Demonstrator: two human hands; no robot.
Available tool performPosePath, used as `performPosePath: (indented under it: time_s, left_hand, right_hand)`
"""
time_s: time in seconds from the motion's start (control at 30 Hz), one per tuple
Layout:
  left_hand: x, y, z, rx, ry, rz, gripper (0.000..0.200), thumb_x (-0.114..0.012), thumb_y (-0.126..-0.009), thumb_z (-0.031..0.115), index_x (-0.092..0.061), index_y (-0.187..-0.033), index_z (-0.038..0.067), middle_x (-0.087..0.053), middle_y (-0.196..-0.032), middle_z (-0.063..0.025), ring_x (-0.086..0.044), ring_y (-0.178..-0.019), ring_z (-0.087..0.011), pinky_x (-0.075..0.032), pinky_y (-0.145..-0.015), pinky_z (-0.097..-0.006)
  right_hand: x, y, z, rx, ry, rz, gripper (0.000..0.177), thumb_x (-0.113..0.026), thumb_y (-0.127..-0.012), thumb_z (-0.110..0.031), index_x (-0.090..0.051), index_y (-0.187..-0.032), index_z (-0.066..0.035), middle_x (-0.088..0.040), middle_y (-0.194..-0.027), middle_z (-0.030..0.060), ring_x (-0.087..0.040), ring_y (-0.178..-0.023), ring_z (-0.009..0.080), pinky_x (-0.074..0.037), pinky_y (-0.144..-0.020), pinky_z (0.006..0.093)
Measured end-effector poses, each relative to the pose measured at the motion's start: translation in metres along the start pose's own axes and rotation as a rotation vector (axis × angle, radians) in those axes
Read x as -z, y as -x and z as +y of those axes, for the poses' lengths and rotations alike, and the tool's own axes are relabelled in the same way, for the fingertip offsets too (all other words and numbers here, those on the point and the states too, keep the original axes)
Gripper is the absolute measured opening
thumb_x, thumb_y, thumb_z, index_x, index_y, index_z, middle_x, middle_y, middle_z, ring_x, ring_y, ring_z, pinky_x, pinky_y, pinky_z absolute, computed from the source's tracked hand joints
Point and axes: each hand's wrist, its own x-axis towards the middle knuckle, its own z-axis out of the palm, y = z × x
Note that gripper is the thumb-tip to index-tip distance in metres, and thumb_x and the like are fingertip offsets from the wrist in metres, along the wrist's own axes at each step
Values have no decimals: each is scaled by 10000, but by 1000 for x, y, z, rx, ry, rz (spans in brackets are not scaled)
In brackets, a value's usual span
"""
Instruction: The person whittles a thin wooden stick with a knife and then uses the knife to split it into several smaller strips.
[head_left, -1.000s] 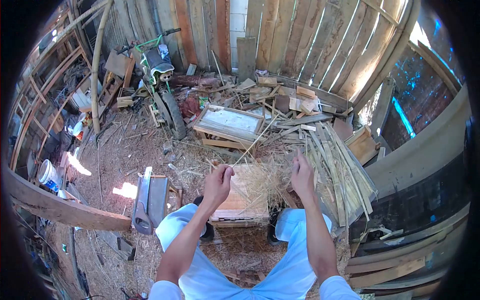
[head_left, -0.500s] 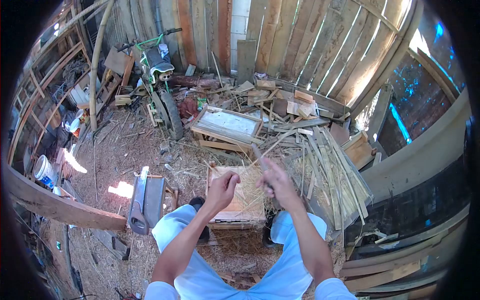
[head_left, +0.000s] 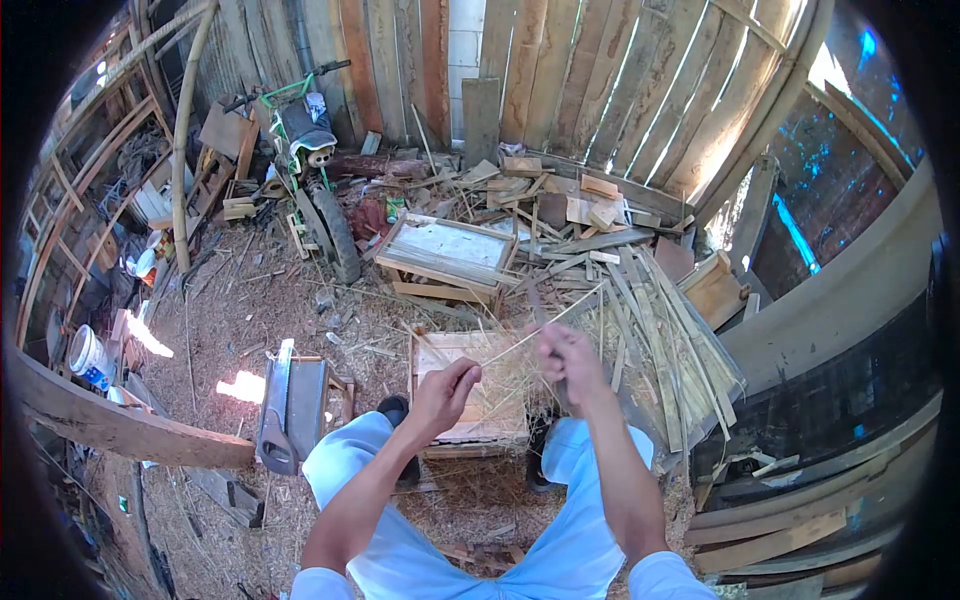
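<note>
The left hand (head_left: 445,398) is closed, thumb uppermost, pinching the near end of a thin pale strip (head_left: 515,345) that slants up and away to the right, above a low wooden surface (head_left: 470,432) between the person's knees. The right hand (head_left: 573,366), blurred, has its fingers wrapped around the handle of a knife (head_left: 535,300), whose blade points forward; whether it touches the strip cannot be told. Fine shavings lie over the right part of the surface. A handsaw (head_left: 280,402) rests on a small stand (head_left: 309,405) left of the person's knee. Long split strips (head_left: 655,340) are heaped to the right, and a shallow wooden frame (head_left: 445,275) lies ahead, beside scrap wood (head_left: 555,208).
</note>
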Motion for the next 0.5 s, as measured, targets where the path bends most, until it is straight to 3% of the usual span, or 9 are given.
performPosePath:
  time_s: [0.07, 0.2, 0.33, 0.5]
  left_hand:
    - [3, 3, -2, -56, -6, 13, 169, -529, -945, 181, -600, -948, 28, -550, -618, -127, -516, -513, -195, -402, -510, -322]
    - [9, 1, 2, -18, -49, -72, 172, -535, -944, 195, -600, -948, 35, -544, -612, -133, -494, -495, -203, -390, -500, -323]
    - [8, -5, 9, -84, -93, -61, 168, -538, -936, 194, -594, -939, 35, -556, -634, -171, -534, -521, -300, -398, -504, -368]
    - [10, 1, 11, -106, -82, -79, 187, -522, -938, 216, -589, -938, 41, -557, -646, -194, -549, -580, -378, -401, -521, -412]
  right_hand:
    - [26, -5, -12, 123, -94, -3, 304, -522, -961, -238, -584, -1106, 21, -477, -689, -34, -359, -484, 10, -275, -391, 158]
    - [24, 6, -12, 119, -48, -36, 333, -515, -963, -235, -551, -1178, 16, -490, -703, -27, -362, -492, 10, -279, -398, 155]
    - [-1, 10, 4, -7, -90, -152, 392, -536, -952, -240, -510, -1258, 4, -517, -735, -17, -364, -495, 18, -288, -411, 164]
    - [-1, 17, -9, -85, -110, -84, 390, -547, -945, -217, -496, -1234, 40, -471, -707, -30, -379, -505, 18, -305, -405, 163]
